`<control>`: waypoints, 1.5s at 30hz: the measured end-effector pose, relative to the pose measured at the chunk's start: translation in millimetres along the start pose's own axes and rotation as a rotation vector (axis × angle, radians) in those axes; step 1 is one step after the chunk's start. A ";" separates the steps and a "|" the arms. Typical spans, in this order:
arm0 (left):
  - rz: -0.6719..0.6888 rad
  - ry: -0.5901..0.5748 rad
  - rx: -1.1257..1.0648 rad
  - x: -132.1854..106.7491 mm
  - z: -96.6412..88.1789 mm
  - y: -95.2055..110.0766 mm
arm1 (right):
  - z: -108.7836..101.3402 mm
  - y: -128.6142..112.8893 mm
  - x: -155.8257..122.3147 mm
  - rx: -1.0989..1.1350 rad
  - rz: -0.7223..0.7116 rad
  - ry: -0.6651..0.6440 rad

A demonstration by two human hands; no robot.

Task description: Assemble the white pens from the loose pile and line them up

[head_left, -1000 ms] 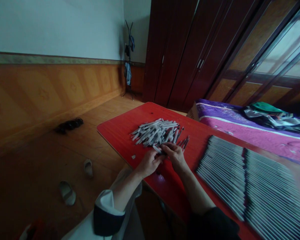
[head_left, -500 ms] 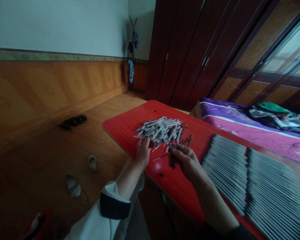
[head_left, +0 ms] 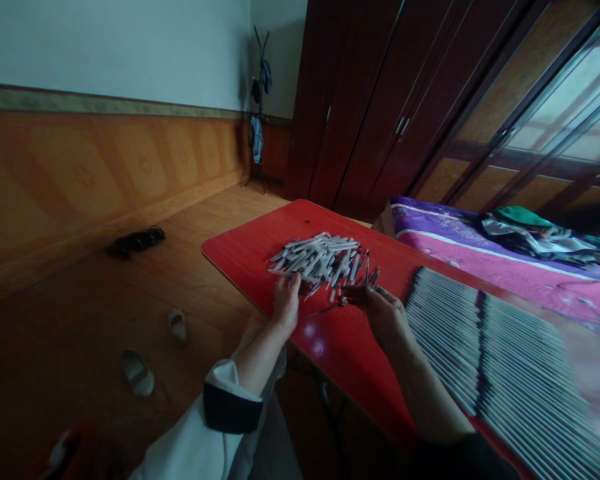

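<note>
Right hand [head_left: 386, 321] pinches a thin dark rod [head_left: 333, 307]; left hand [head_left: 286, 303], grip unclear, touches a heap of slim white plastic pens [head_left: 315, 259]. Risk: a snagged pen rolls across the glossy red tabletop [head_left: 330, 373].

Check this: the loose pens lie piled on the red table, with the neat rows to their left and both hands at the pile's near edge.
No: the neat rows lie to the right of the loose pens, as the head view shows. The pile sits on the red table, with the left hand and right hand at its near edge.
</note>
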State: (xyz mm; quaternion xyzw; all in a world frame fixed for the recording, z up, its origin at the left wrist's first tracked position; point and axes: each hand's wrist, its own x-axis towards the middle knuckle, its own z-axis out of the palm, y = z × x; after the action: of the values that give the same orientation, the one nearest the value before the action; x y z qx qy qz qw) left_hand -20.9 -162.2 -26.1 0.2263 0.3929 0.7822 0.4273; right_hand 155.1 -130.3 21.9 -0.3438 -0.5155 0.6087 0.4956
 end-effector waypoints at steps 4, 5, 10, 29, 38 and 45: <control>-0.003 -0.001 0.032 -0.2 -0.5 -0.7 | -1.5 4.6 4.9 -0.012 0.023 0.067; -0.008 -0.006 0.033 0.0 -0.7 -1.1 | -0.6 7.7 3.3 -0.028 0.037 0.058; -0.030 -0.026 0.002 0.7 -1.1 -0.8 | 7.1 19.6 -9.9 -0.290 0.136 -0.067; -0.080 -0.139 0.093 -5.1 0.9 1.6 | 1.1 10.9 -8.1 -0.443 0.158 -0.143; -0.248 -0.235 -0.087 -31.8 28.3 18.0 | 2.2 -6.6 -9.8 0.149 0.151 -0.090; -0.497 -0.124 -0.478 -49.4 62.6 12.9 | 26.1 -21.7 -17.5 -0.023 -0.099 0.053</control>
State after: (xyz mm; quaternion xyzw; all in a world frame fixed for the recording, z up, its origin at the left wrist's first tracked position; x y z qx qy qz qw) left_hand 42.2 -181.8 20.3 0.0644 0.2148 0.7089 0.6687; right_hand 141.0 -155.1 47.4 -0.3397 -0.5255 0.5679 0.5347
